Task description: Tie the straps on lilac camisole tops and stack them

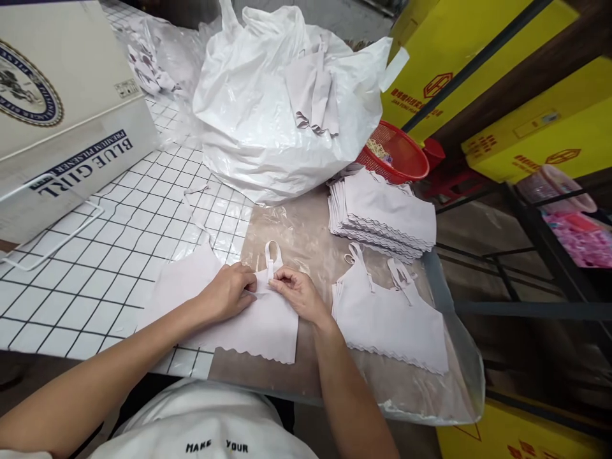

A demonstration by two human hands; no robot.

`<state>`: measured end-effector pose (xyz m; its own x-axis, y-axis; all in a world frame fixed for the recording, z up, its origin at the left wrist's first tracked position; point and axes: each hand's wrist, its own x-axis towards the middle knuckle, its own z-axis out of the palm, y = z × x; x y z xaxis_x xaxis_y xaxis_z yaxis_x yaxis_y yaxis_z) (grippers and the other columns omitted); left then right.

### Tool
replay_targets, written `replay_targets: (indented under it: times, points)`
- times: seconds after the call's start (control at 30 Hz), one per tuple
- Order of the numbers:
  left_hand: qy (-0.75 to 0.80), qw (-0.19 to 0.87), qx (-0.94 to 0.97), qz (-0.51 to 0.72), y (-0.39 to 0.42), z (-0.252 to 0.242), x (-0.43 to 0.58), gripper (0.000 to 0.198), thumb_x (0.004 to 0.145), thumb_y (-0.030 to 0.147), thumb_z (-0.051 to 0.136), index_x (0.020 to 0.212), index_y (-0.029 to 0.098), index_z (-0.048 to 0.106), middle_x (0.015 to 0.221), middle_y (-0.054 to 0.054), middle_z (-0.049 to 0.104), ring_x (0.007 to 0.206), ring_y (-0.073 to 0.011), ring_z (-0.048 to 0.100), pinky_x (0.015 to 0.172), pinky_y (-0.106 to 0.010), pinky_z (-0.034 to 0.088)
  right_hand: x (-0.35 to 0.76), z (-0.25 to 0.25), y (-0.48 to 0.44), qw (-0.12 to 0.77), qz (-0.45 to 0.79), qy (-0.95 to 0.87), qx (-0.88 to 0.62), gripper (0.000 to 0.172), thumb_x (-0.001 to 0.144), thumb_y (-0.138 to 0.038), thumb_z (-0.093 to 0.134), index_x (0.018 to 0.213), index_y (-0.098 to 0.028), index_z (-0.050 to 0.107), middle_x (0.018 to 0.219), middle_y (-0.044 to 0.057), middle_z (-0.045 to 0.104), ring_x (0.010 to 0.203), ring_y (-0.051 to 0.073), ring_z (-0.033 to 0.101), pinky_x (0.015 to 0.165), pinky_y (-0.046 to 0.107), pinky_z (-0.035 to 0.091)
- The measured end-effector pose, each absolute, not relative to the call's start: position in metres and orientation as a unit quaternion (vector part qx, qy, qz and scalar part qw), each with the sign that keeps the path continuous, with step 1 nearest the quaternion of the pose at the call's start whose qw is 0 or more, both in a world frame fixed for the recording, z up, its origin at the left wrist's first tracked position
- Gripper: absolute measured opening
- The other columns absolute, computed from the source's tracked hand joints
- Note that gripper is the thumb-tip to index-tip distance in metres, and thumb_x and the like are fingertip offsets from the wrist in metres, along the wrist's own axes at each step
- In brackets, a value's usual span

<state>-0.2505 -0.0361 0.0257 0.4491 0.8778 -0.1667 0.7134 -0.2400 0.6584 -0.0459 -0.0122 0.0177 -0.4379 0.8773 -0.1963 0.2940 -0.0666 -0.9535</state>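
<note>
A pale lilac garment piece point(258, 325) with a scalloped lower edge lies flat on the table before me. My left hand point(228, 292) is closed, its fingers pinching the piece's top edge. My right hand point(297, 290) is closed too, pinching the base of the thin white strap point(273, 254) that loops up from the same edge. The two hands almost touch.
To the right lies a finished strapped piece point(389, 319), with a stack of folded pieces point(385, 210) behind it. A big white plastic bag point(282, 102) of fabric, a red basket point(396, 153), a cardboard box point(57, 108) and yellow boxes point(478, 70) surround the grid-patterned table point(109, 255).
</note>
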Motion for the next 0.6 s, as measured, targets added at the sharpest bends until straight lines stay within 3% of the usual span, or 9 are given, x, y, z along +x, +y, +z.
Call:
replay_targets:
  times: [0.17,0.6]
  points:
    - [0.522,0.369,0.743,0.198,-0.047,0.013,-0.249,0.009,0.084,0.024,0.065,0.088,0.021,0.073,0.083,-0.004,0.068,0.091,-0.0243,0.057,0.083,-0.04,0.038,-0.043,0.019,-0.021,0.246,0.489,-0.701,-0.457,0.023,0.089,-0.036,0.061,0.073,-0.02,0.058,0.077,0.0,0.056,0.07,0.014,0.051,0.064,0.027,0.04]
    - [0.509,0.372,0.742,0.227,-0.048,0.003,-0.245,0.009,0.084,0.023,0.068,0.079,0.022,0.074,0.074,-0.004,0.069,0.084,-0.0224,0.057,0.079,-0.04,0.033,-0.038,0.016,-0.022,0.23,0.442,-0.771,-0.397,0.024,0.095,-0.036,0.058,0.077,-0.022,0.061,0.079,0.003,0.058,0.069,0.015,0.053,0.063,0.029,0.043]
